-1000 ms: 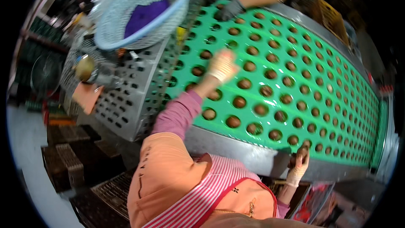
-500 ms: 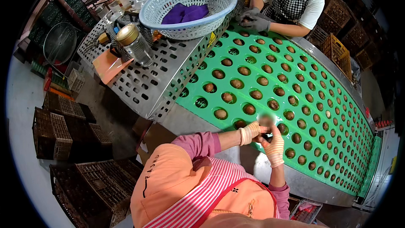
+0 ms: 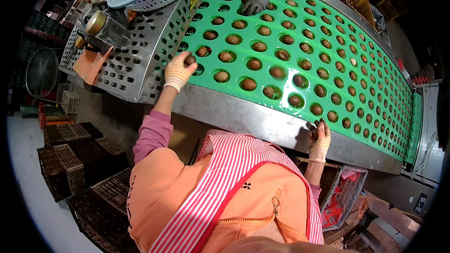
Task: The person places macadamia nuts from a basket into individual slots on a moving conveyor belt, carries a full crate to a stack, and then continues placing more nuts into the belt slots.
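Observation:
Rows of brown eggs (image 3: 248,84) sit in the round cups of a long green plastic sheet (image 3: 213,94). At the sheet's near left corner, my left hand (image 3: 178,72), in a striped glove, pinches a brown egg (image 3: 190,59) above an unfilled cup (image 3: 198,69). My right hand (image 3: 320,143), gloved the same way, is bent at the metal near edge, beside the nearest row. Its fingers are curled round something dark that I cannot make out.
Across the sheet, a co-worker's grey-gloved hand (image 3: 256,3) reaches over the cups. A perforated metal table (image 3: 140,72) at left carries a glass jar (image 3: 108,30) and a blue basket (image 3: 154,2). Dark crates (image 3: 70,159) stand at lower left; a grey crate (image 3: 344,197) sits at lower right.
My hands, earlier together over the near edge, have parted: the left went left to the sheet's corner, the right stayed near the front edge. The co-worker's hand now reaches over the cups.

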The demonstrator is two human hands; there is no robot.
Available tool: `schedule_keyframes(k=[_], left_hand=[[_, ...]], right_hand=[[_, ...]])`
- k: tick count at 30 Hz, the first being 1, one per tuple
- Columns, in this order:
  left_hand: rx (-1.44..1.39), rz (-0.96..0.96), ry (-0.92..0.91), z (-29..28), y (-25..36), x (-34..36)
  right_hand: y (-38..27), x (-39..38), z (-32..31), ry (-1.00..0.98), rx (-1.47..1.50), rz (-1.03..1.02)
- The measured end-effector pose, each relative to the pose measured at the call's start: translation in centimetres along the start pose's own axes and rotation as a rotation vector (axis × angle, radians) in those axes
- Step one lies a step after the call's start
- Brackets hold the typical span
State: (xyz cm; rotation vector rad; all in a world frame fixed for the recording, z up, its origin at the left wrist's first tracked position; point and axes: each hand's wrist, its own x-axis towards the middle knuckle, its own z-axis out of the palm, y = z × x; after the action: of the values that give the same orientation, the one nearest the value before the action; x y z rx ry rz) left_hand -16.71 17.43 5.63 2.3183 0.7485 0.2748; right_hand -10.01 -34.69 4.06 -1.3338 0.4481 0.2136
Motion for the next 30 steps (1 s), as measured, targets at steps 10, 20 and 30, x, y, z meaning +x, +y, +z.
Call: schedule_keyframes(k=[10,20,30], left_hand=[[0.059,0.276,0.056,5.7,2.8,-0.1],[-0.098,0.744,-0.643,14.0,19.2,-8.7],[-0.448,0.346,-0.661,13.5,15.2,-2.5]], right_hand=[[0.6,0.4,2.0,-0.123,0.472,0.07],[-0.4,0.4,11.3,-0.635,0.319,0.283],[-0.5,-0.1,10.8,-0.646,0.139,0.189]])
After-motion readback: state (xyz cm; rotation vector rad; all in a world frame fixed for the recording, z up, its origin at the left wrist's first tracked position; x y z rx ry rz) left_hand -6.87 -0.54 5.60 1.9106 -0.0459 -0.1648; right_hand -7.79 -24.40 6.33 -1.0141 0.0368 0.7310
